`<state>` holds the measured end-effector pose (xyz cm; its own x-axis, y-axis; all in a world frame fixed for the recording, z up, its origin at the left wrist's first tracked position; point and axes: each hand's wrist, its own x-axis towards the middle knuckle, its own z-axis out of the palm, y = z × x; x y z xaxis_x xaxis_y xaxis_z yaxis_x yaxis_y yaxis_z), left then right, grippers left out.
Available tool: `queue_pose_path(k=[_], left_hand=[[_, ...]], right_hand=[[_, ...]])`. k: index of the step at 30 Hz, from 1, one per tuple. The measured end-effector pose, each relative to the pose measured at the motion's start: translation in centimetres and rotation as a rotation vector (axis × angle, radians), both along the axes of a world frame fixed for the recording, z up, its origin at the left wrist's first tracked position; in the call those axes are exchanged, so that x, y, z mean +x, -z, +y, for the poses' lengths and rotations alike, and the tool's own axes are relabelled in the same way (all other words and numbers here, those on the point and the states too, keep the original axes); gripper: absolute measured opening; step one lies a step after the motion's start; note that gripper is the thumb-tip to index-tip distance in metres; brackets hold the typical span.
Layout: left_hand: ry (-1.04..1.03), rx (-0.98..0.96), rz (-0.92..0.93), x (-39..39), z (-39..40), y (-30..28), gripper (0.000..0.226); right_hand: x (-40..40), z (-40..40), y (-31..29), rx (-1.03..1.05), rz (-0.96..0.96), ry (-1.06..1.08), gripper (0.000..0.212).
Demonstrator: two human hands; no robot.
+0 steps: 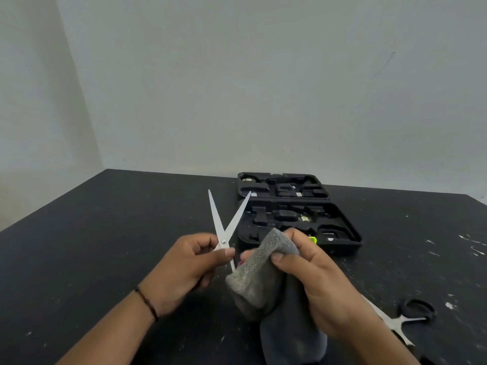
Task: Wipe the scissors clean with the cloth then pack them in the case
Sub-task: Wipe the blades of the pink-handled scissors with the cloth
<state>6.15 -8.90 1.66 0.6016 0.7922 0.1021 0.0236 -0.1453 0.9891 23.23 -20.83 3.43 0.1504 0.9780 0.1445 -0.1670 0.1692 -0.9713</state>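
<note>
Pinching the scissors (224, 233) at the pivot, your left hand (184, 262) holds the blades splayed before the open case (340, 227), probably for reach. Your right hand (316, 272) grips the cloth (261, 275) at their handle end.

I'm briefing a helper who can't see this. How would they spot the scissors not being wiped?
On the black table, look right of the open black case, near the front edge. The second scissors lie flat behind the right hand. Their black handles set them apart from the pair the left hand holds.
</note>
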Motion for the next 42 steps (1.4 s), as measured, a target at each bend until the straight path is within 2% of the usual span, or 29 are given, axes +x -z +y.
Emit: queue_pose_path(k=[3, 5, 7, 10, 11, 14, 16, 20, 24, 30, 34, 38, 42], left_hand=[[0.037, 0.016, 0.031, -0.6, 0.1, 0.7, 0.052], [0.076, 0.025, 0.040, -0.9, 0.1, 0.3, 0.042], [0.097, 0.018, 0.038, -1.1, 0.1, -0.2, 0.035], [0.073, 0.071, 0.098, -1.1, -0.1, -0.5, 0.031], [0.059, 0.109, 0.140, -1.0, -0.3, -0.5, 0.027], [0.059, 0.207, 0.234, -0.7, -1.0, -0.6, 0.021], [0.065, 0.224, 0.245, -0.5, -1.2, -0.6, 0.020], [0.086, 0.223, 0.251, -0.4, -1.6, -0.5, 0.022], [0.085, 0.292, 0.286, -0.3, -2.0, -0.2, 0.018], [0.051, 0.398, 0.359, -0.1, -2.7, -0.3, 0.016], [0.040, 0.425, 0.381, -0.1, -2.8, -0.2, 0.019], [0.063, 0.426, 0.360, -0.2, -2.5, 0.2, 0.017], [0.068, 0.449, 0.353, -0.2, -2.5, 0.2, 0.020]], right_hand=[[0.2, 0.3, 0.7, 0.034, -0.009, 0.103, 0.011], [0.3, 0.3, 0.5, 0.063, -0.189, 0.161, 0.004], [0.1, 0.1, 0.1, 0.062, -0.370, 0.198, 0.018], [-0.9, -0.3, -0.3, 0.068, -0.493, 0.184, 0.014], [-0.9, -0.4, 0.0, 0.066, -0.572, 0.212, 0.016], [-0.5, -0.5, 0.4, 0.044, -0.982, 0.356, 0.016], [-0.5, -0.5, 0.6, 0.096, -1.116, 0.357, 0.023], [-0.7, 0.0, 1.3, 0.216, -1.163, 0.295, 0.020], [-1.0, 0.2, 1.8, 0.248, -1.188, 0.298, 0.025], [-1.3, 0.3, 1.9, 0.228, -1.267, 0.382, 0.018], [-1.4, 0.2, 2.0, 0.222, -1.269, 0.404, 0.028], [-1.9, 0.1, 1.9, 0.188, -1.292, 0.532, 0.024], [-2.2, -0.1, 1.8, 0.165, -1.282, 0.531, 0.026]])
